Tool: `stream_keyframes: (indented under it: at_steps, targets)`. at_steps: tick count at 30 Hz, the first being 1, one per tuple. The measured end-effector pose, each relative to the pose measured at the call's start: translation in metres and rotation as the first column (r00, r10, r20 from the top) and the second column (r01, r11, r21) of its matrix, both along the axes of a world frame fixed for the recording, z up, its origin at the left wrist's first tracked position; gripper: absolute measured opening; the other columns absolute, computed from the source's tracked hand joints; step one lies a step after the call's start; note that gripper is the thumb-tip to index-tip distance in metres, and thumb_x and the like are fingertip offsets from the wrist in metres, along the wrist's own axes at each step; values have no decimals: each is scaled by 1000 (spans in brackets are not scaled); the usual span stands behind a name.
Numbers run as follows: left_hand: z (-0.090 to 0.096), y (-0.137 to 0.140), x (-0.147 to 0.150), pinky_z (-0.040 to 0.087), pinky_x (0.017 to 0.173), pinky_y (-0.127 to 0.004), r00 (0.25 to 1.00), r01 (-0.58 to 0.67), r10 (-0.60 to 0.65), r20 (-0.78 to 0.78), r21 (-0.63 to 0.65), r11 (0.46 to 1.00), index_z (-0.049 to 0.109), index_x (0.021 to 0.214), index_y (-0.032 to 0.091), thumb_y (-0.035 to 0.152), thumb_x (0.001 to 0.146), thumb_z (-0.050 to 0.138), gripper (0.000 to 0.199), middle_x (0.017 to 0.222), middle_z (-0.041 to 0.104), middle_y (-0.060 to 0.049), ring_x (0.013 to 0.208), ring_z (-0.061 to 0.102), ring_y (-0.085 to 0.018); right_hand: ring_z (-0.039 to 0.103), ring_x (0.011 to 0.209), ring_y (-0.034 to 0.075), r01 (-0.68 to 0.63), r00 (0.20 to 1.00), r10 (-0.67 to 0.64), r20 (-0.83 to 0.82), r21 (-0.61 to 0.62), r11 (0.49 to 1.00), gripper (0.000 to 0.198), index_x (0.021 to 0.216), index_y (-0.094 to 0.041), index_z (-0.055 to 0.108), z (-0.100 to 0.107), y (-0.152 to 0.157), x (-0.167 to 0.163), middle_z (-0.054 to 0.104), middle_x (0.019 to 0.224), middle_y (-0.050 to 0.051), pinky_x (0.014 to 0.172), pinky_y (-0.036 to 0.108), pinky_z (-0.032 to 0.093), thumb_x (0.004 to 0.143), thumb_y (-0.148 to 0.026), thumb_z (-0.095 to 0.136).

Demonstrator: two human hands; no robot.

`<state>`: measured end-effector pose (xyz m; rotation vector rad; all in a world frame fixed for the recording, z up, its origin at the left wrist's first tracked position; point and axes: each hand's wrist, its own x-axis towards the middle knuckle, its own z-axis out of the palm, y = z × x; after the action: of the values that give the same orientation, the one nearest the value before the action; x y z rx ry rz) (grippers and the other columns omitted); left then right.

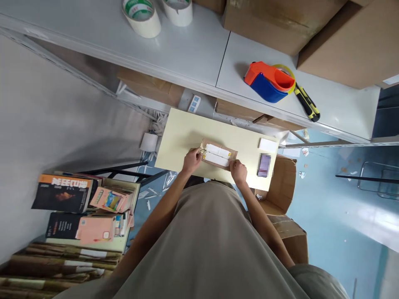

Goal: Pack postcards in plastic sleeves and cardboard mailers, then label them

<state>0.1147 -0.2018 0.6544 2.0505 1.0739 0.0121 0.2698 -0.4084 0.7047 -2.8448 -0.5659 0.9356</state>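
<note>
On the pale yellow table (pixel 183 128) lies a flat brown parcel (pixel 218 155) with white label strips across its top and small yellow marks at their ends. Shiny clear tape shows at its left end. My left hand (pixel 191 160) is closed on that left end, fingers pinching the edge. At the opposite end, my right hand (pixel 238 171) has its fingers curled around the lower right corner. To the right of the parcel are a white block-like pad (pixel 268 145) and a blurred purple item (pixel 264 165).
A grey shelf (pixel 199 50) ahead bears tape rolls (pixel 144 18), an orange-and-blue tape dispenser (pixel 269 81), a yellow-black box cutter (pixel 307 104) and cardboard boxes (pixel 274 25). Stacked books (pixel 62 193) stand at left, wrapped parcels (pixel 56 265) below them. An open carton (pixel 283 182) sits right.
</note>
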Motion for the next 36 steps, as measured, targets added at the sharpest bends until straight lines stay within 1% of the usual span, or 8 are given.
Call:
stream_keyframes:
  at_steps: [4, 9, 14, 18, 22, 25, 30, 36]
  targets:
    - [-2, 6, 1, 58, 92, -33, 993, 118, -117, -32, 35, 992, 78, 121, 21, 20, 99, 56, 31, 119, 74, -13, 98, 73, -26, 78, 101, 30, -21, 1000, 21, -6, 1, 1000, 41, 108, -20, 71, -4, -2, -1, 83, 115, 17, 81, 32, 48, 118, -51, 46]
    - [-1, 10, 1, 56, 89, -31, 996, 89, -89, -5, 28, 996, 81, 101, 23, 28, 106, 52, 30, 105, 79, -11, 99, 74, -25, 76, 97, 26, -33, 999, 34, -6, 53, 998, 41, 101, -21, 73, -8, -8, -1, 83, 109, 14, 78, 29, 45, 117, -50, 48]
    - [-1, 18, -7, 56, 90, -34, 1000, -20, 18, -16, -103, 994, 87, 111, 24, 41, 105, 61, 31, 114, 86, -11, 104, 80, -30, 72, 91, 21, -30, 999, 27, 25, 136, 990, 42, 88, -18, 73, -16, -13, 1, 75, 112, 14, 81, 28, 48, 114, -38, 48]
    - [-5, 29, -15, 60, 95, -33, 996, 12, 13, 90, -276, 961, 87, 109, 23, 36, 99, 67, 26, 118, 86, -8, 109, 81, -29, 69, 87, 20, 11, 1000, -11, -1, 184, 983, 39, 81, -18, 72, -17, -20, 1, 73, 100, 11, 85, 28, 51, 109, -32, 49]
    - [-9, 39, -17, 64, 99, -33, 968, 69, 34, 249, -394, 916, 85, 115, 17, 29, 93, 69, 30, 129, 83, -10, 107, 81, -25, 73, 93, 21, 133, 991, -135, -17, 335, 933, 33, 97, -18, 80, -9, -28, -9, 78, 109, 11, 86, 29, 55, 106, -37, 55]
    - [-11, 40, -12, 65, 102, -34, 958, 115, 1, 288, -384, 916, 85, 120, 19, 26, 92, 69, 32, 132, 81, -10, 108, 81, -23, 77, 99, 23, 248, 962, -273, 7, 399, 883, 30, 110, -18, 83, -6, -32, -21, 79, 124, 13, 91, 31, 58, 103, -35, 60]
    - [-21, 26, -4, 64, 103, -39, 987, 151, -115, 115, -389, 909, 86, 107, 20, 18, 86, 72, 25, 113, 86, -9, 103, 82, -26, 78, 102, 24, 411, 891, -451, 43, 342, 845, 32, 117, -13, 84, -18, -37, -36, 79, 127, 17, 97, 34, 60, 99, -24, 59]
    - [-36, 13, -8, 64, 99, -38, 993, 116, -97, 64, -477, 871, 85, 101, 19, 23, 85, 71, 22, 108, 87, -9, 107, 82, -28, 78, 109, 22, 442, 894, -437, -100, 363, 820, 36, 119, -14, 82, -40, -52, -39, 78, 133, 15, 100, 35, 64, 95, -19, 56]
